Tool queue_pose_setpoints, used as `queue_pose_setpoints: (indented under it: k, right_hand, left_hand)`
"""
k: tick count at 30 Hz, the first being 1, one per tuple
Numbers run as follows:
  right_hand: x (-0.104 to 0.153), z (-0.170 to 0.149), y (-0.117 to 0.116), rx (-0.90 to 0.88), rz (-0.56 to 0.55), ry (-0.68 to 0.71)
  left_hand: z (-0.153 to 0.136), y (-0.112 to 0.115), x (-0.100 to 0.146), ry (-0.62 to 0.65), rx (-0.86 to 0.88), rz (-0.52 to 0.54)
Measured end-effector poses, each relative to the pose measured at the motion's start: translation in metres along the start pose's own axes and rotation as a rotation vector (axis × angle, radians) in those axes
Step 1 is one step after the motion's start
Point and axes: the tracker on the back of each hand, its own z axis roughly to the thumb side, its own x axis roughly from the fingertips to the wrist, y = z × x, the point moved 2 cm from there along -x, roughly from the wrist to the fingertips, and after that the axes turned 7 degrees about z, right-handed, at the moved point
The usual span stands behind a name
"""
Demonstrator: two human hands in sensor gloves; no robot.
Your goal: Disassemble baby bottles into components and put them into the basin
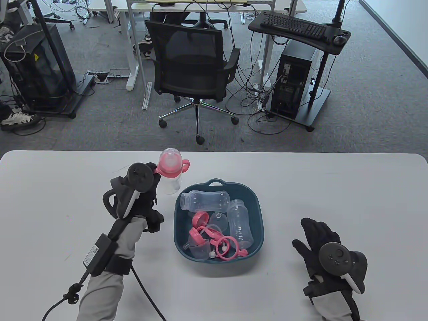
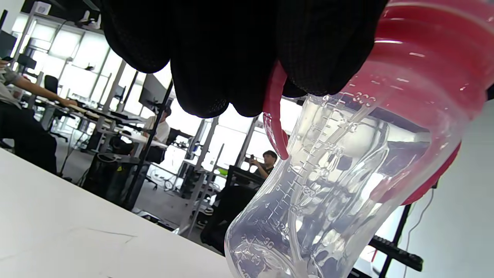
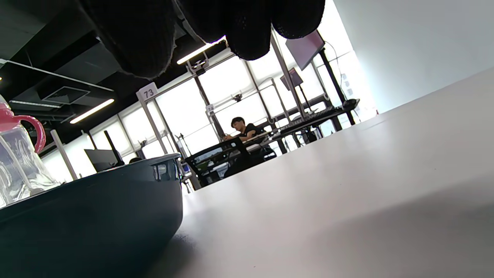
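Note:
An assembled baby bottle (image 1: 171, 170) with a clear body, pink collar and pink handles stands upright on the white table, just beyond the basin's far left corner. My left hand (image 1: 156, 174) is at its left side, and in the left wrist view its fingers (image 2: 231, 58) curl over the pink handle (image 2: 274, 116) of the bottle (image 2: 339, 185). The dark teal basin (image 1: 257, 204) holds two clear bottle bodies, pink collars, handle rings and clear nipples. My right hand (image 1: 312, 234) lies flat on the table to the right of the basin, holding nothing.
The white table (image 1: 50, 200) stretches wide on both sides of the basin. A cable trails from my left forearm to the near edge. In the right wrist view the basin wall (image 3: 96, 208) is close on the left. An office chair and desks stand beyond the table.

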Motion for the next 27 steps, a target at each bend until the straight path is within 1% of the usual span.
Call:
queue_pose_setpoints:
  k: [5, 8, 15, 17, 23, 27]
  right_hand:
    - [0.001, 0.002, 0.001, -0.023, -0.006, 0.015]
    - [0.0, 0.003, -0.002, -0.055, 0.009, 0.026]
    - [0.0, 0.014, -0.006, -0.112, 0.04, 0.075]
    - [0.0, 0.019, -0.008, -0.141, 0.049, 0.097]
    - [0.002, 0.032, -0.008, -0.197, 0.055, 0.151]
    - [0.002, 0.043, -0.011, -0.251, 0.077, 0.196]
  left_hand:
    - [0.021, -0.021, 0.028, 0.084, 0.038, 0.029]
    - [0.029, -0.023, 0.048, 0.122, 0.073, 0.025]
    - [0.051, -0.009, 0.085, 0.161, 0.159, -0.026]
    - [0.059, -0.006, 0.092, 0.176, 0.192, -0.05]
    - [0.085, 0.001, 0.112, 0.224, 0.259, -0.078]
    - [0.105, 0.012, 0.127, 0.273, 0.307, -0.129]
